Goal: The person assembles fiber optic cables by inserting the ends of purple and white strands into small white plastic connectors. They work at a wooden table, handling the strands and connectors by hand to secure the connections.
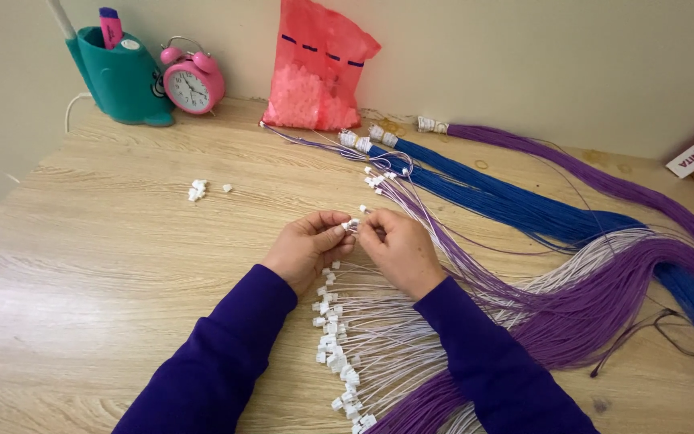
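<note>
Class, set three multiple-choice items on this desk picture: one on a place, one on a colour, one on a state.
1. Where does the alarm clock stand?
A. beside the teal pen holder
B. on the glasses
C. under the desk

2. What colour is the plastic bag against the wall?
A. green
B. pink
C. black

3. What are the left hand and right hand doing?
A. resting flat
B. pinching a small white connector between them
C. holding the clock

Answers: 1 A, the clock is right next to the holder; 2 B, the bag is pink; 3 B, both hands' fingertips meet on the connector.
</note>
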